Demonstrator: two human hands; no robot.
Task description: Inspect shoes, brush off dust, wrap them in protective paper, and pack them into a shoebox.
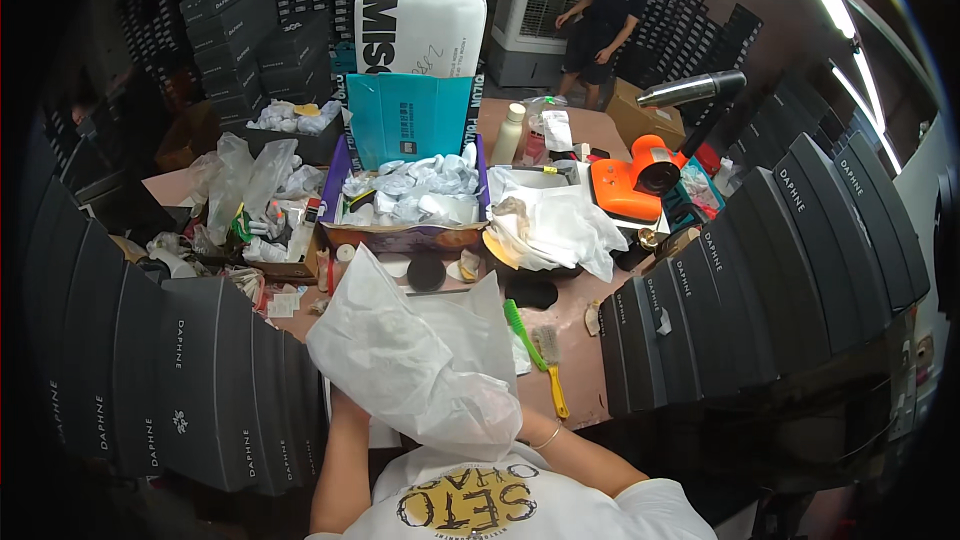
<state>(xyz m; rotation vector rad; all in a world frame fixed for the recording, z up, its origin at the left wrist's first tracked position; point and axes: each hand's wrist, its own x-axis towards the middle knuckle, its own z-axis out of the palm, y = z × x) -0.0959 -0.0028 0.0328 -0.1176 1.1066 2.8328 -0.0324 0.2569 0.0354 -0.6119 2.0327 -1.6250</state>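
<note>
A large sheet of thin white tissue paper [415, 360] stands up, creased and spread, in front of my body. Behind its lower left edge is my left hand [348, 408], with only the wrist and a bit of the hand showing. On the other side, my right hand [533, 427] goes in under the paper's lower right edge, a thin bracelet on its wrist. The paper covers the fingers of both hands, so whatever they hold is hidden. Just right of the paper lie a green brush [523, 335] and a yellow-handled brush [557, 390].
Dark shoe boxes stand in rows at left [205, 370] and right [745, 260]. A purple-edged box [400, 237] holds crumpled paper. Beyond the brushes sit a black oval pad [531, 291], white cloth or paper [570, 225] and an orange tool [627, 185]. Two people are farther back.
</note>
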